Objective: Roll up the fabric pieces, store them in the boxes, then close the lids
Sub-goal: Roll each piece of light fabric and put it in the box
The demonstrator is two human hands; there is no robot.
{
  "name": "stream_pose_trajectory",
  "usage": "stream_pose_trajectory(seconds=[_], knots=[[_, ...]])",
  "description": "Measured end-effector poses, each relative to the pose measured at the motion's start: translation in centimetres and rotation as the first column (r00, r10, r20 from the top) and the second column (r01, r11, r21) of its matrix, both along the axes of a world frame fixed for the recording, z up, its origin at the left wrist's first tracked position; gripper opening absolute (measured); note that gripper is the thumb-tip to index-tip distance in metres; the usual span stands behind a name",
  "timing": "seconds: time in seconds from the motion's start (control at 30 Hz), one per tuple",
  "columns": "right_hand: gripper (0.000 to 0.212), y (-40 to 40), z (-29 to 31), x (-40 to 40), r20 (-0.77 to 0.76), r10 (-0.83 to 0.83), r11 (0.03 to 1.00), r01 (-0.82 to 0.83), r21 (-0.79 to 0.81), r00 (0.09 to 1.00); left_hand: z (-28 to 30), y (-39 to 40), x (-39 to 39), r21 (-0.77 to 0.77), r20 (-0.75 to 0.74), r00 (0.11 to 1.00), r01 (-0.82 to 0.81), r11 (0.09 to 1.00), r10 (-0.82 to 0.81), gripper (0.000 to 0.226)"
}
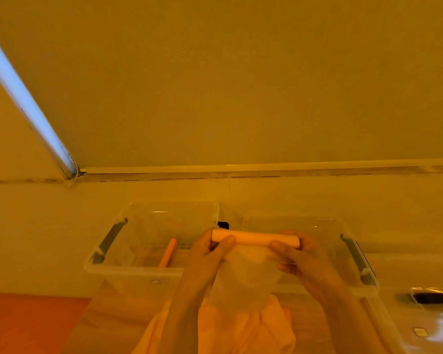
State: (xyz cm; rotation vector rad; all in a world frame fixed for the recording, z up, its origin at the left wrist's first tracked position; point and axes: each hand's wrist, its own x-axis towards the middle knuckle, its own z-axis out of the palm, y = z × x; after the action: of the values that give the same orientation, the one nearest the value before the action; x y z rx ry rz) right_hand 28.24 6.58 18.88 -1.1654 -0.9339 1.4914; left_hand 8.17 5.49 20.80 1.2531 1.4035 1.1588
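We see both hands raised over two clear plastic boxes that stand side by side on a pale table (36,238). The left hand (210,251) grasps the left end of a pale roll (255,240), with its thumb pressed on the front, and the right hand (302,254) grasps the right end with the fingers curled around it. The roll lies level between the hands, and a thin white fabric piece (241,274) hangs from it down between the wrists. Under this fabric, near the bottom edge, lies an orange fabric pile (271,328). The left box (128,270) is open and has a dark handle on its left side; inside it an orange roll (168,252) lies at a slant on the bottom. The right box (327,226) is partly hidden behind the right hand, and we cannot tell what is inside. At the lower right lies a clear lid (430,325).
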Motion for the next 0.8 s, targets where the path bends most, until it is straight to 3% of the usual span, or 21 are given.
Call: stream_pose_trajectory(seconds=[0.13, 0.57, 0.8], knots=[[0.023, 0.2, 0.1, 0.0, 0.009, 0.026, 1.0, -0.026, 0.016, 1.0, 0.3, 0.2, 0.0, -0.012, 0.047, 0.998, 0.037, 0.999, -0.036, 0.013], [0.025, 0.7, -0.8, -0.1, 0.039, 0.008, 1.0, -0.008, -0.007, 0.999, 0.2, 0.6, 0.7, 0.009, -0.013, 0.998, 0.061, 0.998, -0.061, 0.013], [0.05, 0.9, -1.2, 0.8, 0.077, 0.103, 0.993, -0.098, -0.072, 0.992, 0.1, 0.5, -0.3, -0.017, 0.054, 0.994, 0.1, 0.995, -0.099, 0.016]])
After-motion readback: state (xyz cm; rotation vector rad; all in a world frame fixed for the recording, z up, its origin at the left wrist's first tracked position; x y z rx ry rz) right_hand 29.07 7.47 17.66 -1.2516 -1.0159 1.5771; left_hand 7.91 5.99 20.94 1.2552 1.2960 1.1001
